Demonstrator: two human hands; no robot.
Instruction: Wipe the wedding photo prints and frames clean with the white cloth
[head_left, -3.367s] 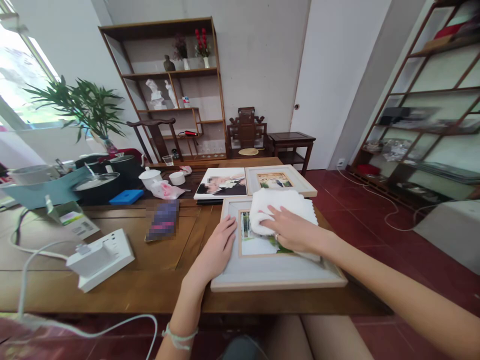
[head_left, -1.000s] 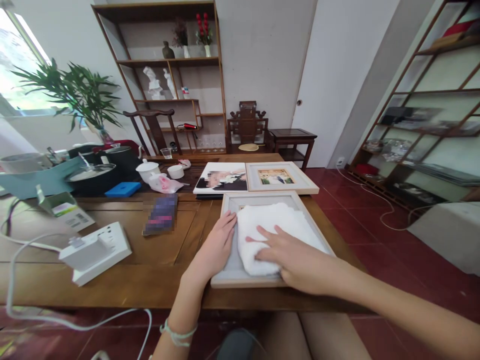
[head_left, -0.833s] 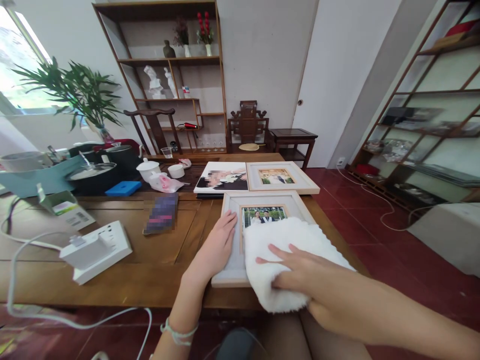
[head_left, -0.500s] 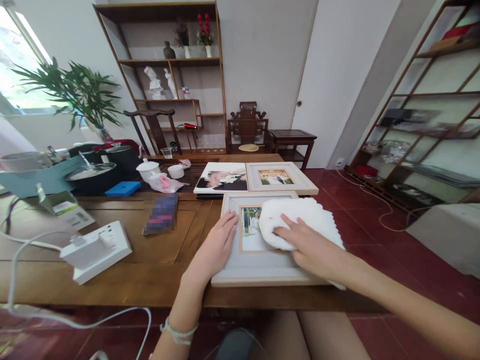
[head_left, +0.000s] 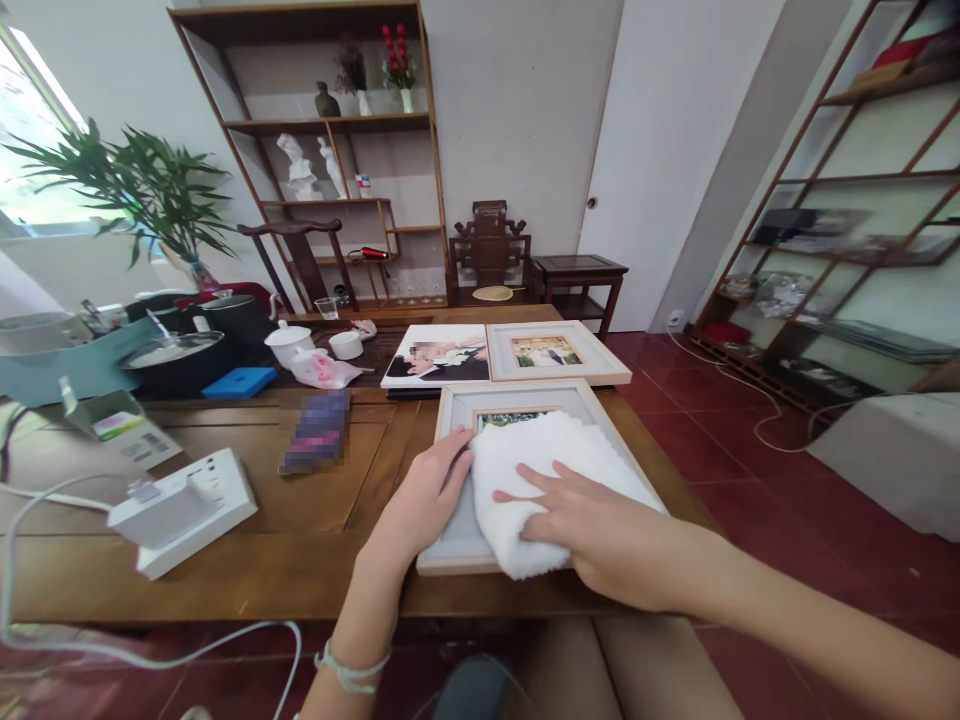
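A light wood picture frame [head_left: 600, 397] with a pale mat lies flat at the table's front edge. Over its photo and lower part is a fluffy white cloth [head_left: 555, 445], so only the photo's top strip shows. My right hand [head_left: 592, 520] presses on this cloth with fingers spread, the thumb side tucked at a fold. On the frame's left edge rests my left hand [head_left: 431, 495], fingers stretched out and lying along the rim. Just behind are a second framed photo [head_left: 546, 351] and a photo panel [head_left: 439, 355] of people in formal clothes.
On the wooden table [head_left: 330, 535] to the left are a white power strip [head_left: 187, 510], a small opened box [head_left: 124, 425], a blurred purple item [head_left: 319, 430], a blue block [head_left: 238, 382], a white lidded pot [head_left: 290, 343] and a dark pan [head_left: 180, 360]. A white cable [head_left: 150, 645] hangs in front.
My right hand has drawn the white cloth left and toward me across the frame, covering most of the photo. My left hand stays on the left edge.
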